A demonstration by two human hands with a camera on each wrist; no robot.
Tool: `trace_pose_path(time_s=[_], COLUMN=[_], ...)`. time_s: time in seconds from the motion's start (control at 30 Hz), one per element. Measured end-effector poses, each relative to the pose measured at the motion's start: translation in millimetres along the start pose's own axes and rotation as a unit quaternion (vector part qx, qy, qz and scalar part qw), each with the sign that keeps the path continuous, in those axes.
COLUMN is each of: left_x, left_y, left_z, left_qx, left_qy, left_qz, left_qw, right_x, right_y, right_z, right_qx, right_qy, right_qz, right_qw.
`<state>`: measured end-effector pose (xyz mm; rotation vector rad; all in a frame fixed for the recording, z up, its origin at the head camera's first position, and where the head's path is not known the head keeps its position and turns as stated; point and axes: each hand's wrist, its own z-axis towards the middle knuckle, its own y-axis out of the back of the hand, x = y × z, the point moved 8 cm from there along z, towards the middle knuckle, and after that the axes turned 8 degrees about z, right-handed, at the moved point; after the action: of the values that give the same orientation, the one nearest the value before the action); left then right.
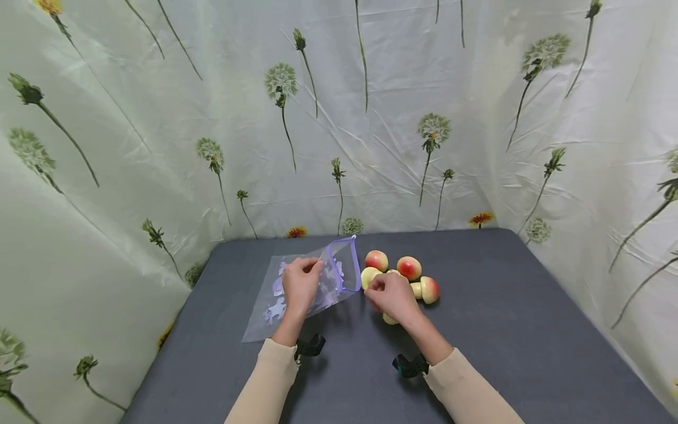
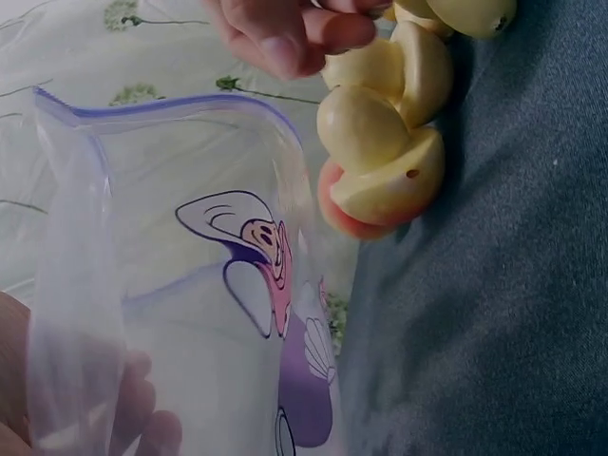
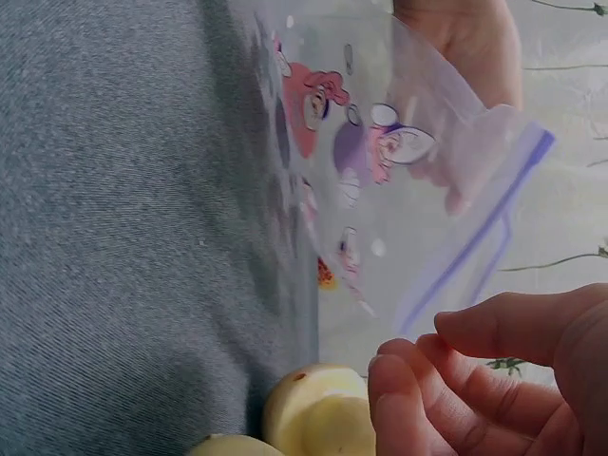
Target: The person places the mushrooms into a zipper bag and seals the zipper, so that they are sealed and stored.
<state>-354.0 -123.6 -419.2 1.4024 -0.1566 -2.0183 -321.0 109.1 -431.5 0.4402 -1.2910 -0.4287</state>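
Observation:
My left hand (image 1: 301, 285) pinches the upper side of a clear zip bag (image 1: 329, 288) printed with purple and pink cartoon figures. The bag's purple zip mouth (image 1: 357, 265) gapes toward the right. Just right of that mouth, my right hand (image 1: 394, 295) hovers over a cluster of toy mushrooms (image 1: 430, 290) with pale yellow stems and red caps. Its thumb and fingers (image 3: 499, 328) are loosely bent, with nothing seen between them. Part of the cluster is hidden under this hand. Several mushrooms (image 2: 389, 190) show close by the bag in the left wrist view.
Everything lies on a dark grey table (image 1: 477, 353). Behind and beside it hangs a pale curtain (image 1: 381, 147) with a dandelion print. A dark strap (image 1: 311, 346) is on the left wrist and another dark band (image 1: 410, 366) on the right.

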Motion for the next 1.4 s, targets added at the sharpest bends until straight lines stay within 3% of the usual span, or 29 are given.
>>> trace_pose_path(time_s=[0.13, 0.33, 0.63, 1.0, 1.4], left_x=[3.6, 2.5, 4.8, 5.0, 5.6], left_y=[1.9, -0.5, 0.6, -0.1, -2.3], left_z=[0.4, 2.5, 1.9, 0.6, -1.5], left_qx=[-0.006, -0.006, -0.007, -0.002, -0.005], left_qy=[0.0, -0.029, -0.02, -0.002, -0.013], left_qz=[0.002, 0.019, 0.024, 0.018, 0.022], left_qw=[1.0, 0.9994, 0.9995, 0.9998, 0.9997], right_x=[4, 7, 13, -10, -35], right_y=[4, 13, 20, 43, 52], right_z=[0.8, -0.9, -1.9, -14.5, -33.7], right_qx=[-0.003, 0.0, 0.048, 0.043, 0.048], right_qy=[-0.006, -0.018, 0.022, 0.004, 0.044], right_qz=[-0.012, -0.003, -0.017, -0.04, -0.033], right_qw=[0.9999, 0.9998, 0.9984, 0.9983, 0.9973])
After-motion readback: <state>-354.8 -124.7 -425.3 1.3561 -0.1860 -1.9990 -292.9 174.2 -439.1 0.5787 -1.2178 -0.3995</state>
